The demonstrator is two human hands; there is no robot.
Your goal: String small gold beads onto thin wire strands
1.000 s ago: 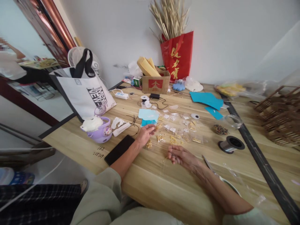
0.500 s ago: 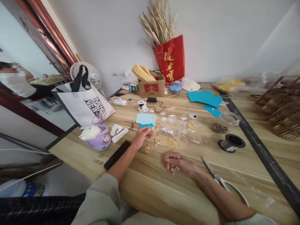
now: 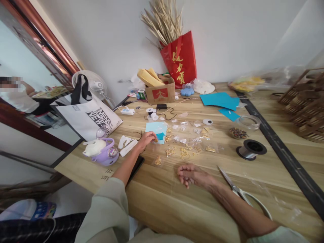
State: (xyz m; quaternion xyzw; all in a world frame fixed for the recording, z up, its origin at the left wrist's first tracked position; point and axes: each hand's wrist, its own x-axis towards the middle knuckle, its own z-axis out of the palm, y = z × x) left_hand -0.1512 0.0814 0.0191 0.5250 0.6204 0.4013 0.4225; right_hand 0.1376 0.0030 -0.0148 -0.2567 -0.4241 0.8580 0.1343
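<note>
My left hand point(image 3: 146, 139) is over the left edge of the pale blue card point(image 3: 151, 127), its fingers pinched together. A small orange-gold bit shows at its fingertips, too small to name. Beside it lies a darker blue piece point(image 3: 160, 136). Resting on the table, my right hand point(image 3: 193, 175) has its fingers curled and thumb against the forefinger; a tiny gold speck shows at the tips. Between and beyond the hands are several small clear bags and heaps of gold beads point(image 3: 170, 152) and silver pieces point(image 3: 182, 140). Scissors point(image 3: 235, 189) lie by my right forearm.
A wire spool point(image 3: 251, 150), a container of brown beads point(image 3: 238, 133) and blue sheets point(image 3: 219, 100) are on the right. On the left stand a purple teapot-like vessel point(image 3: 105, 157) and a white bag point(image 3: 93, 116). A cardboard box point(image 3: 160, 92) and red bag point(image 3: 186, 64) stand behind.
My left hand has moved left, away from the gold beads, to the card's left edge, uncovering the darker blue piece. My right hand stays in place. The view has shifted slightly.
</note>
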